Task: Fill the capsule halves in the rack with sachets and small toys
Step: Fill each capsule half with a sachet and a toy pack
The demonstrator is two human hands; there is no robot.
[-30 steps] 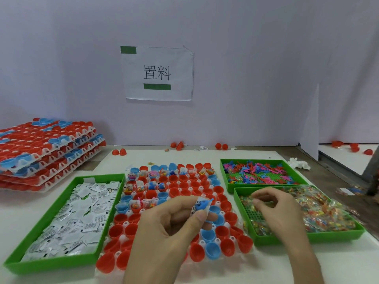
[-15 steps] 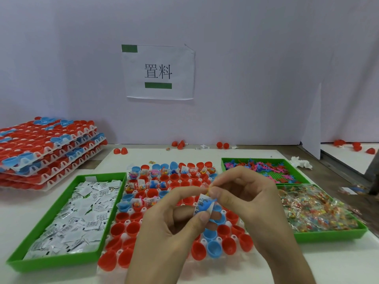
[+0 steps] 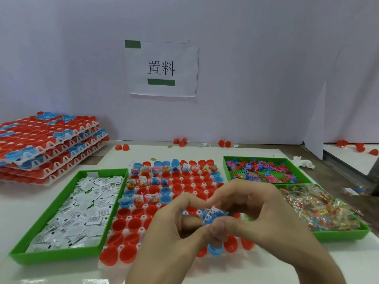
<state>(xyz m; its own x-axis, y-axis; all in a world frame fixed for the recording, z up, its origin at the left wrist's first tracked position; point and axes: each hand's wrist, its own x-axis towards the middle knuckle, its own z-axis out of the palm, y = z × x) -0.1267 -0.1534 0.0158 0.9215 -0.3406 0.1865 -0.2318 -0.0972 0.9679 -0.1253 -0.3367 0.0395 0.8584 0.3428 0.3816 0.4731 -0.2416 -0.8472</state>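
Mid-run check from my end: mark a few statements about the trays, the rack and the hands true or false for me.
1. The tray of white sachets lies left of the rack. True.
2. The left hand and the right hand are both over the rack, pinching a sachet and a blue toy between them. True.
3. All the capsule halves in the rack are filled. False: only the far rows hold items; the near ones are empty.
4. The stack of racks stands on the right. False: it is at the far left.
5. The right hand is reaching into the tray of clear packets. False: it is over the rack, meeting the left hand.
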